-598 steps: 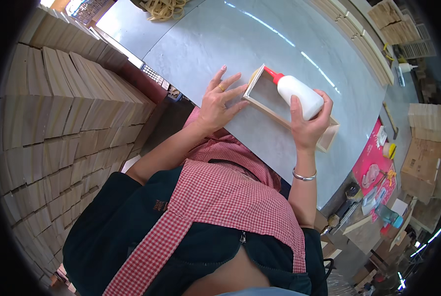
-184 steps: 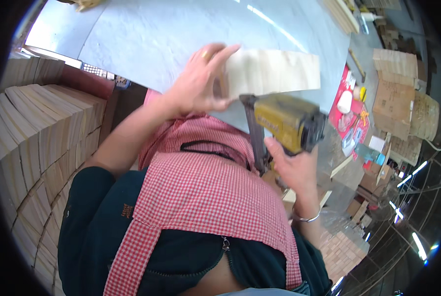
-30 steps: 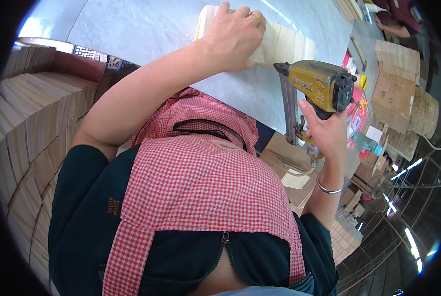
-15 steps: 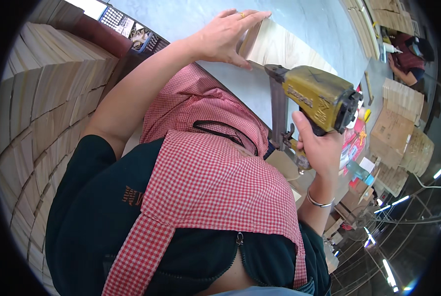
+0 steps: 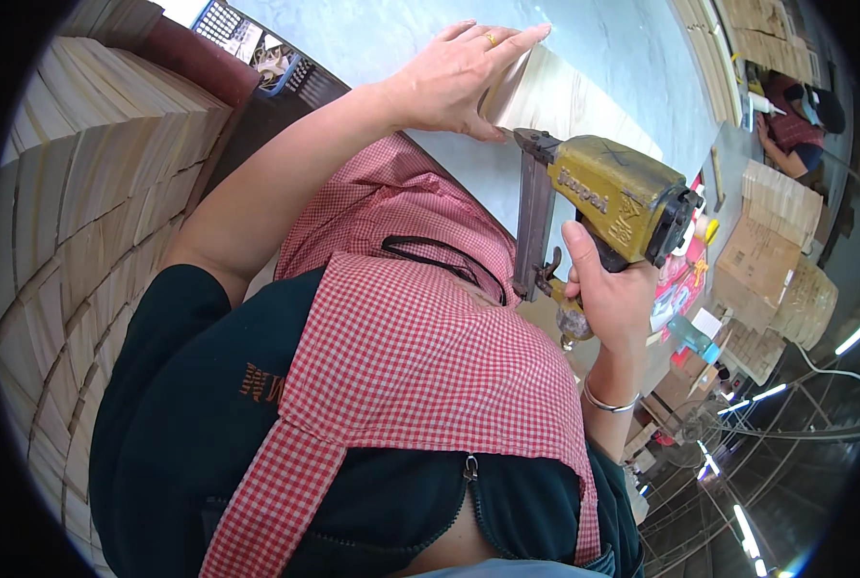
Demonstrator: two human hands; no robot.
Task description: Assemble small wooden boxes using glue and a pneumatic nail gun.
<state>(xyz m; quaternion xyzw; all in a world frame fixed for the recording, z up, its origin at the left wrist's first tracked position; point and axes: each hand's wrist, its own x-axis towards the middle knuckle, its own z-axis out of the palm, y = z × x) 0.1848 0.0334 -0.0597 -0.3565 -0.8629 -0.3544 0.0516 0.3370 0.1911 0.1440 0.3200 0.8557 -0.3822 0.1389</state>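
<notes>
A nail gun (image 5: 618, 188) is sitting in the right hand (image 5: 615, 294), its body standing just above the thumb and its nose pointing toward the left hand (image 5: 440, 82). A wooden box (image 5: 574, 101) is lying directly right of the left hand, its near edge running behind the gun's nose; whether the two are touching, I cannot tell.

The right hand is closing round the gun's handle, thumb stretching upward and fingers mostly hidden, while its forearm is rising steeply. The left hand is holding the box's end in a wide span, fingers extending to the far corner and thumb reaching the near one, just beside the nose. Its arm is bending out at the elbow and slanting up.

The gun is showing scuffed yellow casing and a straight, dark metal magazine. The box is presenting a smooth, pale, grained panel. Beneath the left hand, the counter (image 5: 372, 34) is spreading out, grey and faintly glossy. A smooth silver bangle (image 5: 610, 400) is circling the wrist below the right hand. A checked cloth apron (image 5: 440, 356) is curving between the forearms. Well left of the left hand, thin rough-edged boards (image 5: 112, 116) are standing in tight stacks.
</notes>
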